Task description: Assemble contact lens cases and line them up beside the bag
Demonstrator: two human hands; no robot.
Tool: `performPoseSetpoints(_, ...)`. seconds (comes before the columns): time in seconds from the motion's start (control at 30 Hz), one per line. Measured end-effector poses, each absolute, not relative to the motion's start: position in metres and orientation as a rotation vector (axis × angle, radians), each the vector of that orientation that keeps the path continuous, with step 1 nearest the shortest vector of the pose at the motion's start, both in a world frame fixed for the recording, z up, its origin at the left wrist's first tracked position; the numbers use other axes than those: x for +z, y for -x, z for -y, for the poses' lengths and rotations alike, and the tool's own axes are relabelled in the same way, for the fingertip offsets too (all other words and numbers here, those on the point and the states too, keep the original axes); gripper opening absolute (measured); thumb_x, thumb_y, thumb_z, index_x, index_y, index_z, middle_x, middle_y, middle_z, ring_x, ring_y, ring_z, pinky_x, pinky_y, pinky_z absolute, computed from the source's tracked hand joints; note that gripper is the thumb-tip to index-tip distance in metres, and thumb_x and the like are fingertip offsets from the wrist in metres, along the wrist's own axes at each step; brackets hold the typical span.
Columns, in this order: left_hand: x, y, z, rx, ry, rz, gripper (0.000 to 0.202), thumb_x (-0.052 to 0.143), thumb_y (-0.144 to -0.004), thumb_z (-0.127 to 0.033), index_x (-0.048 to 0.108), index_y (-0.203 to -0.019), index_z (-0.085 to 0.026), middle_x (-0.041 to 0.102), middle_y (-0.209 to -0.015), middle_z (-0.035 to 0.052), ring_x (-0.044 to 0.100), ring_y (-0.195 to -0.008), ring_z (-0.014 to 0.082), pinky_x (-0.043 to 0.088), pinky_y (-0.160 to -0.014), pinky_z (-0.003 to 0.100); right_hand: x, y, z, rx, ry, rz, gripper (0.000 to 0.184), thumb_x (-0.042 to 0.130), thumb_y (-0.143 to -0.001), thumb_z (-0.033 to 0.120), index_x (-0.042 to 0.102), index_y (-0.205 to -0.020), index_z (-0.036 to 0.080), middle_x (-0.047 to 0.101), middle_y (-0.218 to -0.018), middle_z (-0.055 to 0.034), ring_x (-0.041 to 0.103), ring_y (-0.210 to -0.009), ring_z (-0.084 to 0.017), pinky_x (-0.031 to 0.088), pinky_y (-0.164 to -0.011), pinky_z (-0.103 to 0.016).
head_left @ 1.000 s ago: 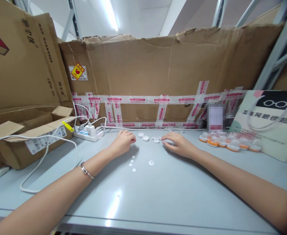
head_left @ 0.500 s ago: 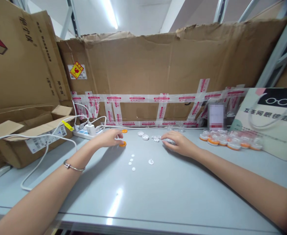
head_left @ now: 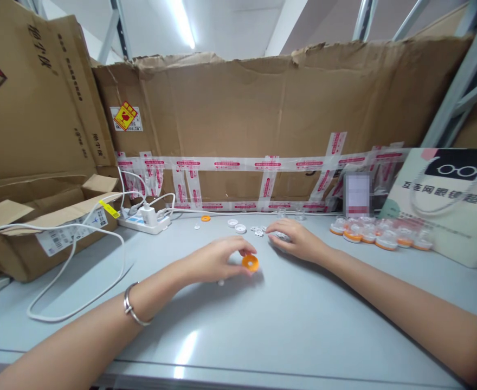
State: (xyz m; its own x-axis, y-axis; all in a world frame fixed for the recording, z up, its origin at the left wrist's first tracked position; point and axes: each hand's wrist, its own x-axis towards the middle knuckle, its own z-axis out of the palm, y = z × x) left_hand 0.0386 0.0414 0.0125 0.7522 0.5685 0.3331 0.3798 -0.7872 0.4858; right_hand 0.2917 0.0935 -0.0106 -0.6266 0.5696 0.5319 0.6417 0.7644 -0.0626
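Note:
My left hand (head_left: 216,260) pinches a small orange ring (head_left: 250,263) between thumb and fingers, just above the grey table (head_left: 238,325) near its middle. A tiny white part (head_left: 221,282) lies under that hand. My right hand (head_left: 297,241) rests palm down farther back, fingers curled over small clear and white parts (head_left: 281,236). A second orange ring (head_left: 205,218) lies near the back wall, with two white caps (head_left: 237,226) and small white gear-like pieces (head_left: 258,231) beside it.
A row of several clear containers with orange bases (head_left: 379,235) stands at the right before a printed paper bag (head_left: 450,203). A white power strip (head_left: 143,221) with cables and an open cardboard box (head_left: 39,216) sit at the left. A taped cardboard wall (head_left: 263,124) closes the back.
My left hand picked up an orange ring at the back left and carried it toward the table's middle. The right hand stayed in place.

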Motion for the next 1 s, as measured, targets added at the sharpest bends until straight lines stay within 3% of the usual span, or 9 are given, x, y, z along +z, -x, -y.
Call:
performPoseSetpoints(0.23, 0.001, -0.043, -0.040, 0.579, -2.645, -0.815, 0.030, 0.063, -0.076, -0.032, 0.059, -0.103, -0.019, 0.059, -0.096, 0.0058, 0.055, -0.086, 0.0176, 0.044, -0.077, 0.028, -0.011, -0.282, -0.091, -0.154, 0.883, 2.431, 0.019, 0.047, -0.084, 0.025, 0.060, -0.095, 0.020, 0.066, -0.094, -0.0060, 0.058, -0.090, -0.021, 0.043, -0.082, -0.037)
performPoseSetpoints(1.0, -0.012, -0.051, -0.047, 0.634, -2.590, -0.924, 0.039, 0.065, -0.073, -0.039, 0.060, -0.105, -0.017, 0.060, -0.096, 0.0066, 0.055, -0.090, 0.0190, 0.043, -0.083, 0.030, -0.006, -0.272, -0.081, -0.004, 0.857, 2.433, 0.020, 0.047, -0.084, 0.028, 0.061, -0.095, 0.018, 0.065, -0.096, -0.0076, 0.056, -0.092, -0.021, 0.040, -0.085, -0.036)
